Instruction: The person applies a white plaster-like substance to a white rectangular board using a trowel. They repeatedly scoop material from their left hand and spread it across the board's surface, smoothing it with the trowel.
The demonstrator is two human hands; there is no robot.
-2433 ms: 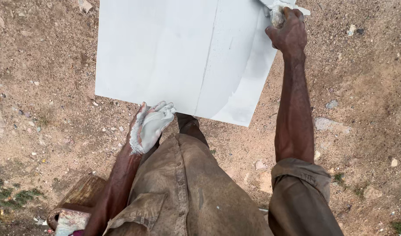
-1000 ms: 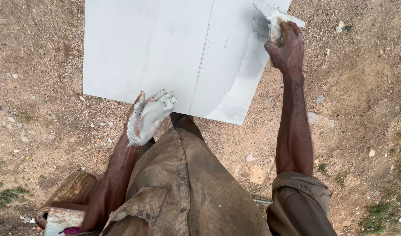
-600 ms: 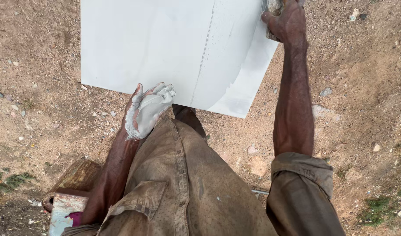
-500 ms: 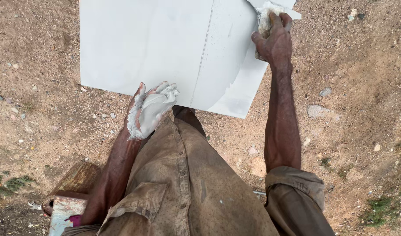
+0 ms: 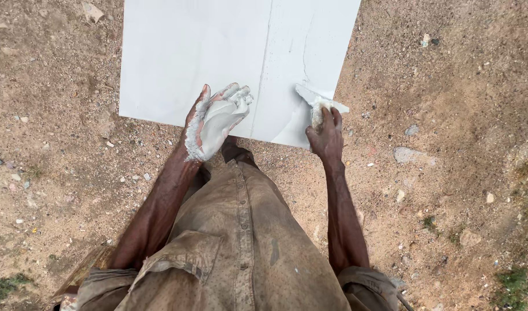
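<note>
White board (image 5: 218,52) lies flat on dirt ground (image 5: 56,173). Left hand (image 5: 215,122) hovers at board's near edge, palm up, coated in white paste, fingers loosely apart, gripping nothing. Right hand (image 5: 326,135) at board's near right corner, fingers clamped on paste-smeared scraper (image 5: 315,102), blade touching board.

Soft, even daylight; sharp focus

One white board (image 5: 218,57), one putty scraper (image 5: 318,103), two hands: one left hand (image 5: 215,124), one right hand (image 5: 327,138).
</note>
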